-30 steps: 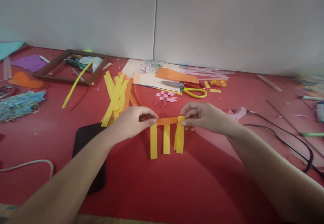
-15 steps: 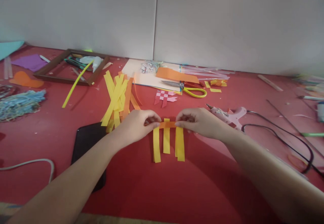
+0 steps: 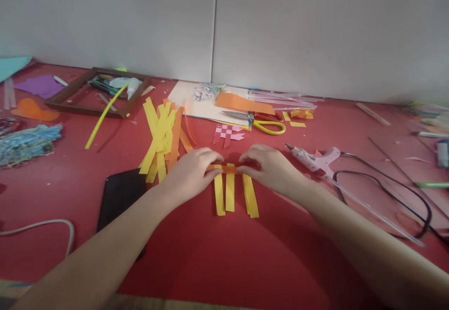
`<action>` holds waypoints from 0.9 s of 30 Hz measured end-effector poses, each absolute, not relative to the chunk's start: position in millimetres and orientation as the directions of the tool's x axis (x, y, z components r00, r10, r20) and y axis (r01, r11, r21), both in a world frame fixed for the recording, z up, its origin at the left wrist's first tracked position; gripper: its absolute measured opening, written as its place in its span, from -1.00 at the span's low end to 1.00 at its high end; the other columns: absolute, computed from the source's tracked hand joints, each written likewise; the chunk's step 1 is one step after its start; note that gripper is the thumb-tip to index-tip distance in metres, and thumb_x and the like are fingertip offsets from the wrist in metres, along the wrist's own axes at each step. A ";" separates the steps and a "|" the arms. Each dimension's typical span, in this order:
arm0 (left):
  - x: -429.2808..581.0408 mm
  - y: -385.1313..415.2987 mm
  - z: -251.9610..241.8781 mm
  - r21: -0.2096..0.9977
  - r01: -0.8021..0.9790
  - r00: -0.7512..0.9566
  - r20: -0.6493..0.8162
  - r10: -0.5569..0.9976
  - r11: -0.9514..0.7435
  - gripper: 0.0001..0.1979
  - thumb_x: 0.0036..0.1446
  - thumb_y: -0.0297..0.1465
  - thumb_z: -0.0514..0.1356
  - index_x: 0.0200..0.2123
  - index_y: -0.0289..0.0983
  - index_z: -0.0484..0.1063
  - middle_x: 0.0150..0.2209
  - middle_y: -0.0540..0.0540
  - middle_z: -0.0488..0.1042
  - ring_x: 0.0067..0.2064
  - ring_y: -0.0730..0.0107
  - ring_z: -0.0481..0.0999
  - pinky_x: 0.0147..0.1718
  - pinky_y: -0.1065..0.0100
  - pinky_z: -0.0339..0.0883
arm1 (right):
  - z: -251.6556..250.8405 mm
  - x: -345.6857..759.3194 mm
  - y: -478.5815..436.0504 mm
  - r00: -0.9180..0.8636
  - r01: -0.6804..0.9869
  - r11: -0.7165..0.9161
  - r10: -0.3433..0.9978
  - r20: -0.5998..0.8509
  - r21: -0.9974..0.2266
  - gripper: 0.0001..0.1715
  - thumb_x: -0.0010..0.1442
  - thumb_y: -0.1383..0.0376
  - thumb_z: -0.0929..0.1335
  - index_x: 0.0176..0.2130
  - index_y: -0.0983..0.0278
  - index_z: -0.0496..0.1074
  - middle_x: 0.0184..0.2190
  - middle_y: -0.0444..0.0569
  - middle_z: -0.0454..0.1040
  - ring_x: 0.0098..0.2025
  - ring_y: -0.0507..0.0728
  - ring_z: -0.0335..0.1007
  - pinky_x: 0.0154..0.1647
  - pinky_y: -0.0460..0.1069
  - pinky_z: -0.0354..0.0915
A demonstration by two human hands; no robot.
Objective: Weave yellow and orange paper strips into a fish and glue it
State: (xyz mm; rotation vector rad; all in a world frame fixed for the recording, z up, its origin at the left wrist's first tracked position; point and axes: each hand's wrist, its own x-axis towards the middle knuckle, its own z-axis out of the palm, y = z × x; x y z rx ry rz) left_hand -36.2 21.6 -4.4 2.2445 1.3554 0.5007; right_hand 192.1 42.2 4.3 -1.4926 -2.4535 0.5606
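On the red tabletop, a short orange paper strip (image 3: pixel 230 169) lies crosswise with three yellow paper pieces woven on it. The left yellow strip (image 3: pixel 219 195), the middle yellow strip (image 3: pixel 230 195) and the right yellow strip (image 3: pixel 250 198) point toward me; the right one slants outward. My left hand (image 3: pixel 196 167) is loosely closed at the orange strip's left end, thumb at the left yellow strip's top. At the other end, my right hand (image 3: pixel 266 165) curls its thumb and fingers about the orange strip near the right yellow strip.
Yellow strips (image 3: pixel 159 137) and orange strips (image 3: pixel 177 134) lie piled beyond my left hand, near a black phone (image 3: pixel 121 195). Beyond the work are a woven pink paper fish (image 3: pixel 226 133) and scissors (image 3: pixel 270 126). A glue gun (image 3: pixel 315 160) with its cord lies right; a wooden frame (image 3: pixel 82 110) stands back left.
Both hands have shifted slightly inward along the orange strip, thumbs and fingers a little more parted. The right yellow strip now slants outward, and the left one has moved up slightly.
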 end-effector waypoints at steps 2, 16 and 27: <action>-36.9 21.0 -2.2 0.517 0.739 0.442 0.114 0.890 -0.433 -0.78 0.29 -0.30 0.13 -0.06 -0.24 0.44 -0.05 -0.15 0.54 0.01 0.16 0.48 -0.03 0.16 0.35 | -0.6 192.0 42.4 -0.493 0.774 0.466 0.869 0.054 -0.430 -0.83 0.22 0.19 0.40 -0.23 0.22 0.53 -0.22 0.01 0.52 -0.15 0.21 0.43 -0.08 0.10 0.34; -42.2 16.4 0.4 0.439 0.776 0.500 0.007 0.866 -0.453 -0.77 0.28 -0.27 0.16 -0.08 -0.23 0.48 -0.11 -0.14 0.49 -0.03 0.14 0.46 -0.09 0.18 0.34 | -21.8 186.9 34.7 -0.532 0.692 0.570 0.818 0.221 -0.443 -0.76 0.23 0.24 0.39 -0.10 0.14 0.60 -0.18 0.04 0.53 -0.09 0.25 0.38 -0.03 0.19 0.37; -41.5 16.6 0.4 0.435 0.784 0.503 -0.029 0.864 -0.442 -0.77 0.26 -0.29 0.19 -0.07 -0.24 0.45 -0.10 -0.11 0.46 -0.01 0.14 0.45 -0.07 0.14 0.35 | -22.7 185.9 30.7 -0.580 0.656 0.638 0.768 0.271 -0.404 -0.53 0.11 0.16 0.48 0.00 0.29 0.55 -0.13 0.10 0.53 -0.05 0.27 0.37 0.03 0.18 0.34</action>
